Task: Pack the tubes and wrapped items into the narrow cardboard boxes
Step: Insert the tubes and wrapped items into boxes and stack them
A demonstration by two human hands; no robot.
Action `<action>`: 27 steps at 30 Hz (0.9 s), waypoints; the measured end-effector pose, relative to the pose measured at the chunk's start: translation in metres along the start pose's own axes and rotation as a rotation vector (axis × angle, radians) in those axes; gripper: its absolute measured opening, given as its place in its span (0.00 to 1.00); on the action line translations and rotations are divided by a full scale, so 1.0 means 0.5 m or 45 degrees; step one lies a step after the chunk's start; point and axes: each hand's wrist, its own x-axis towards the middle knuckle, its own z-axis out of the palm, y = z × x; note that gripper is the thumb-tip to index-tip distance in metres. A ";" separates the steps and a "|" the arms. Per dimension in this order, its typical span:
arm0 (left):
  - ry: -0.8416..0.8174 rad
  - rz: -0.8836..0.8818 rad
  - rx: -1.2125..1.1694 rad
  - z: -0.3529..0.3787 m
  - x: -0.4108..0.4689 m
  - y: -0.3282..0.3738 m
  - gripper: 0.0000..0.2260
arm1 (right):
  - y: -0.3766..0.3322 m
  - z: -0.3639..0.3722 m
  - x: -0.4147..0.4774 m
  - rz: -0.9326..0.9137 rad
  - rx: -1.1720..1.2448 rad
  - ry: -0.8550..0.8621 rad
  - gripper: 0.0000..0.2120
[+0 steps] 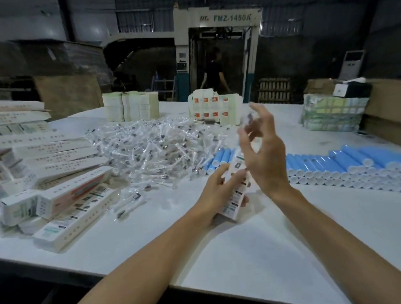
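Note:
My left hand (219, 194) grips a narrow white cardboard box (235, 197), tilted up with its open end toward my right hand. Above that end, my right hand (263, 150) pinches a clear-wrapped item (249, 120) between thumb and fingertips; motion blur hides the detail. A large heap of clear-wrapped items (150, 149) covers the table's middle. Blue tubes with white caps (357, 163) lie in rows at the right, and a few more blue tubes (216, 162) sit just behind the box.
Packed narrow boxes (58, 190) are piled at the left. Stacks of flat cartons (131, 107) and printed cartons (215, 108) stand at the back of the white table (253, 252). A wrapped bundle (332, 112) and brown cardboard boxes (396, 113) sit at the right. A person (214, 72) walks by a machine behind.

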 end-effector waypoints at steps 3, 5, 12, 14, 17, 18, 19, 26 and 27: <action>-0.021 -0.012 0.069 0.009 0.009 0.001 0.13 | 0.058 -0.069 0.009 0.313 0.155 0.259 0.19; -0.041 -0.023 0.065 0.008 0.013 -0.004 0.12 | 0.087 -0.093 0.013 0.464 0.270 0.307 0.18; -0.130 0.040 0.111 0.019 0.006 -0.001 0.08 | 0.097 -0.100 0.026 0.659 0.483 0.156 0.17; -0.133 0.054 0.099 0.015 0.012 -0.008 0.12 | 0.096 -0.100 0.029 0.638 0.418 0.058 0.14; -0.145 0.074 0.118 0.016 0.013 -0.010 0.13 | 0.099 -0.096 0.026 0.618 0.347 -0.145 0.09; -0.145 0.081 0.120 0.016 0.013 -0.011 0.12 | 0.100 -0.093 0.023 0.614 0.312 -0.201 0.08; -0.145 0.084 0.121 0.015 0.013 -0.011 0.12 | 0.101 -0.090 0.020 0.591 0.246 -0.247 0.08; -0.073 0.098 0.090 0.001 0.023 -0.020 0.11 | 0.104 -0.069 -0.005 0.473 0.031 -0.471 0.12; -0.062 0.098 0.084 -0.001 0.025 -0.021 0.11 | 0.102 -0.064 -0.011 0.463 0.027 -0.476 0.11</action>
